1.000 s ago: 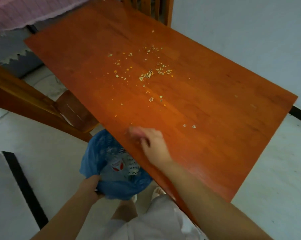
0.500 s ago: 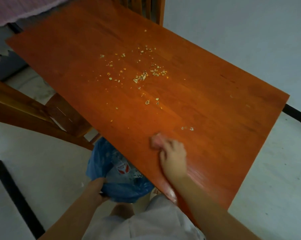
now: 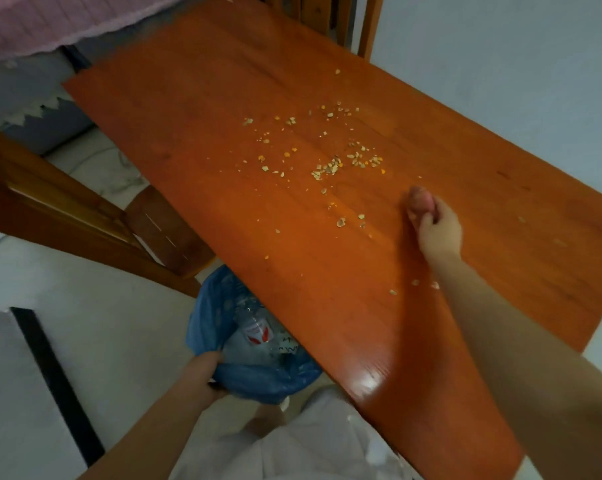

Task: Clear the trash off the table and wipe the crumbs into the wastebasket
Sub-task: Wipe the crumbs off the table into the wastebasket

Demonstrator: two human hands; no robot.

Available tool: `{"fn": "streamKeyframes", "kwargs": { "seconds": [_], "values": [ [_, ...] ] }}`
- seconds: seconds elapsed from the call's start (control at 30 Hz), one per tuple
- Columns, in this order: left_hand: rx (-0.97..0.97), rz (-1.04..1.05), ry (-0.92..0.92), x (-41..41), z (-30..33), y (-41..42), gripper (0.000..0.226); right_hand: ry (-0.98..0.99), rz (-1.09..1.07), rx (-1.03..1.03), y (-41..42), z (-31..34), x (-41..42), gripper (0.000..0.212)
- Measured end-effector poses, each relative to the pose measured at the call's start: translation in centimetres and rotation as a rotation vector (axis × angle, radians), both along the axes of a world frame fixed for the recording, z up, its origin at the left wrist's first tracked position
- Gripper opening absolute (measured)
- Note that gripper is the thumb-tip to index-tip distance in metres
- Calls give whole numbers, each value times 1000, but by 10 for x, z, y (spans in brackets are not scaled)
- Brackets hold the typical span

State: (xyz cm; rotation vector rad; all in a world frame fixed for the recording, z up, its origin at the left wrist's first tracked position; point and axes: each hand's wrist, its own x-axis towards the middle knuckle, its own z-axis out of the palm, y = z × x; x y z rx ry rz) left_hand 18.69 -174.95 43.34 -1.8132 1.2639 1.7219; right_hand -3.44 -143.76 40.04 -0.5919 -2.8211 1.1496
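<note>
Orange-brown wood fills the view, a long glossy surface (image 3: 195,109) running from top left to bottom right, glare near its closest corner. Below its near edge sits the wastebasket (image 3: 268,379), lined with a blue bag, its far side tucked under the overhang and out of sight. Inside it lies a clear plastic bottle (image 3: 254,336) with a red-and-white label; the rest of the contents are too murky to name.

Up on the wood, the crumbs (image 3: 327,168) lie scattered in a loose patch around the middle, pale and yellow flecks, thickest in a little cluster just beyond the right hand. A few strays lie nearer, beside the right forearm.

That right hand (image 3: 438,230) reaches out over the wood, fingers curled tight round a small pinkish wad (image 3: 420,202) that presses down on the surface. What the wad is made of is hard to say; it is blurred.

Down low, the left hand (image 3: 202,372) grips the rim of the wastebasket, its fingers over the bag's edge and mostly hidden. A wooden chair (image 3: 164,230) stands to the left.
</note>
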Motion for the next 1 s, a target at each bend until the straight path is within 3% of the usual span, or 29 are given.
{"fn": "streamKeyframes", "kwargs": {
  "seconds": [0.1, 0.3, 0.47, 0.6, 0.73, 0.8, 0.87, 0.93, 1.0],
  "values": [
    [14, -11, -5, -6, -4, -16, 41, -64, 34, 90, -37, 1, -10, 45],
    [15, -72, -24, -21, -9, -45, 48, 16, 350, 117, -151, -3, 43, 40],
    [-1, -94, -12, -27, -9, -45, 46, 104, 640, 75, -199, -4, 112, 40],
    [-8, -114, -19, -20, -11, -34, 46, 96, 816, -70, -200, 11, 139, 44],
    [16, -112, 4, -11, -15, -23, 37, 155, 484, -135, -123, 23, 113, 39],
    [35, -99, 22, -6, -16, -18, 33, 172, 237, -43, -61, 16, 100, 39],
    [39, -95, 31, 0, -18, -14, 37, 68, 19, 43, -13, 7, 106, 40],
    [41, -92, 32, 5, -21, -12, 45, -22, -69, 81, 0, 0, 125, 40],
    [40, -78, 37, 9, -24, -10, 49, 10, 2, 109, -19, -4, 142, 41]
  ]
}}
